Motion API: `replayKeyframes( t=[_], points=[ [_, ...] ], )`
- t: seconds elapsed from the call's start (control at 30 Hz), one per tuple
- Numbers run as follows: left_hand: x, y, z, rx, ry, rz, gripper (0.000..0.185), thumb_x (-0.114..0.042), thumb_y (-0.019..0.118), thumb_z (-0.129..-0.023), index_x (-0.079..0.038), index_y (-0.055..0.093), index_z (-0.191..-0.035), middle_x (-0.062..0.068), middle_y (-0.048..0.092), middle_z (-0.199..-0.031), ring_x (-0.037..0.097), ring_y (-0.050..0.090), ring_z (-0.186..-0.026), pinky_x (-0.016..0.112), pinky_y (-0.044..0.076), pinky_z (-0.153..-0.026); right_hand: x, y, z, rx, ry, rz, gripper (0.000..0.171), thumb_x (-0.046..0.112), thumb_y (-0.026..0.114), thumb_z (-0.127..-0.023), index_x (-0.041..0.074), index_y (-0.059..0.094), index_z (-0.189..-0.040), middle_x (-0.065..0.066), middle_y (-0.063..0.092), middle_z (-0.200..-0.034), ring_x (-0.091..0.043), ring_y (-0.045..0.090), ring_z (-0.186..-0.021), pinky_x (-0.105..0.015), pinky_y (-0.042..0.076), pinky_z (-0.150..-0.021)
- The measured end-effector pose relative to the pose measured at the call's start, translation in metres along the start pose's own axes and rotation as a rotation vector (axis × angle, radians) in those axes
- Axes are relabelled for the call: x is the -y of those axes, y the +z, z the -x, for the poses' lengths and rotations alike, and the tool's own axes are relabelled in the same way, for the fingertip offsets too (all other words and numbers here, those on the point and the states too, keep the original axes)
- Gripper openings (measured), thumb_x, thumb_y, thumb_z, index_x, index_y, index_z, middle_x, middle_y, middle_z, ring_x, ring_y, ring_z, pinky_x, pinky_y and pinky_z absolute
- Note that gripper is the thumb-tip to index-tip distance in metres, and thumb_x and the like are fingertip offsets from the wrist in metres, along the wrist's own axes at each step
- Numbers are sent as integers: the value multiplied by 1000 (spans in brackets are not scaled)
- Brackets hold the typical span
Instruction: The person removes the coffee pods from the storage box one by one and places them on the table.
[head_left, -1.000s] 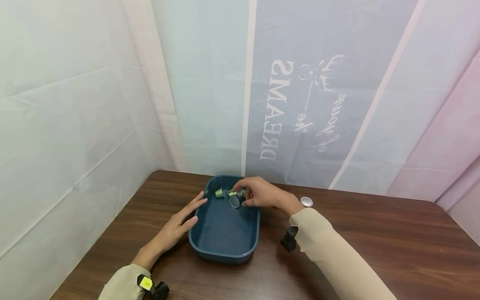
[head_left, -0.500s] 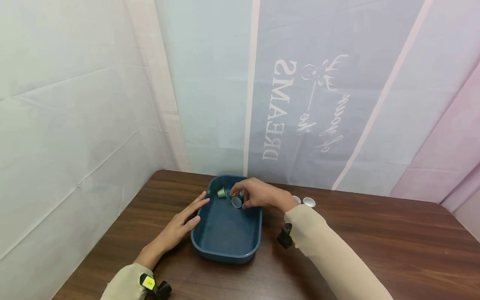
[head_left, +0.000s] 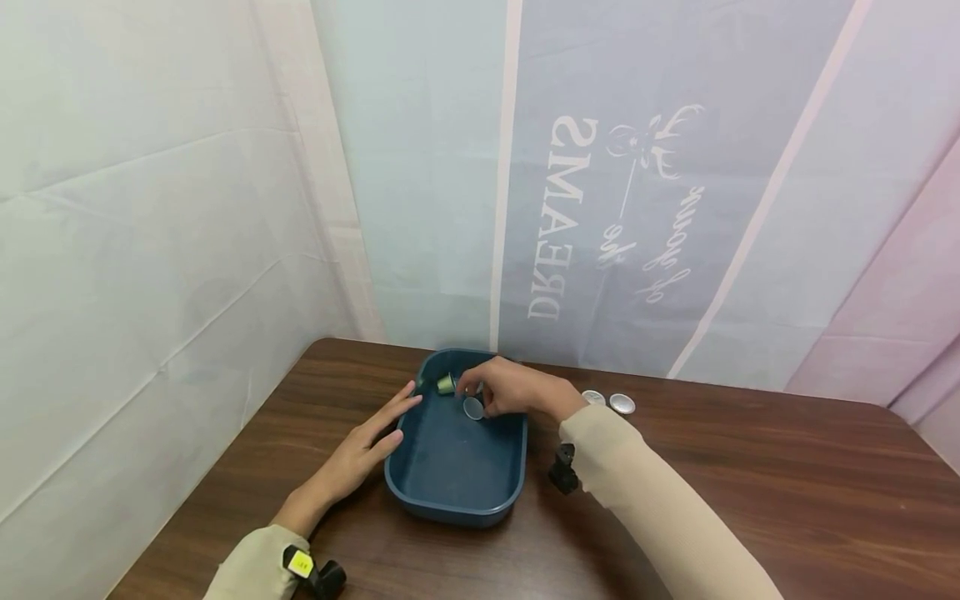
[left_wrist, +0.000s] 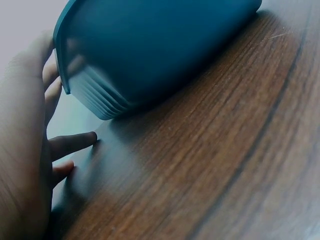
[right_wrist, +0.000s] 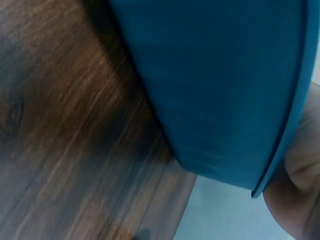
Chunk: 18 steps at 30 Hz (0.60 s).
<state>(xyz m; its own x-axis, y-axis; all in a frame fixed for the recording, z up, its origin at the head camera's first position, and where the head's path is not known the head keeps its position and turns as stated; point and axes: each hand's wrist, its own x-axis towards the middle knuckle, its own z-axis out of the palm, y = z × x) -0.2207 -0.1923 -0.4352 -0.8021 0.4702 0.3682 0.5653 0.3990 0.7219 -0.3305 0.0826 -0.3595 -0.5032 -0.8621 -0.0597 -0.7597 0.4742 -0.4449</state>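
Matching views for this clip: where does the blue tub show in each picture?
Head: blue tub at centre bottom, between both hands.
Left wrist: its outer wall fills the upper half.
Right wrist: its wall and rim fill the upper right.
Shared landmark: the wooden table.

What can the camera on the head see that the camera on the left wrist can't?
Only the head view shows the inside of the tray, with a green capsule and a silver-faced capsule by the right hand, plus two silver discs on the table beyond that wrist and the printed curtain.

Only the left wrist view shows the tray's outer wall from low down, with its ridged corner.

Both show the blue tray, the brown table and the left hand lying flat beside the tray.
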Motion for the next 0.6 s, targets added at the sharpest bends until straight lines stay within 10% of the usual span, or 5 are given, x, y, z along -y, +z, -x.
replayKeyframes(
  t=[0.6],
  points=[
    [3,0,0,12,-7,-3,50,-10,42,-102,-18,32,-151,-1,13,-159,23,19,-143,58,31,-102,5,11,-10,57,25,32,42,6,75,-82,19,67,-122,7,64,-84,-4,58,-64,-23,49,-58]
  ],
)
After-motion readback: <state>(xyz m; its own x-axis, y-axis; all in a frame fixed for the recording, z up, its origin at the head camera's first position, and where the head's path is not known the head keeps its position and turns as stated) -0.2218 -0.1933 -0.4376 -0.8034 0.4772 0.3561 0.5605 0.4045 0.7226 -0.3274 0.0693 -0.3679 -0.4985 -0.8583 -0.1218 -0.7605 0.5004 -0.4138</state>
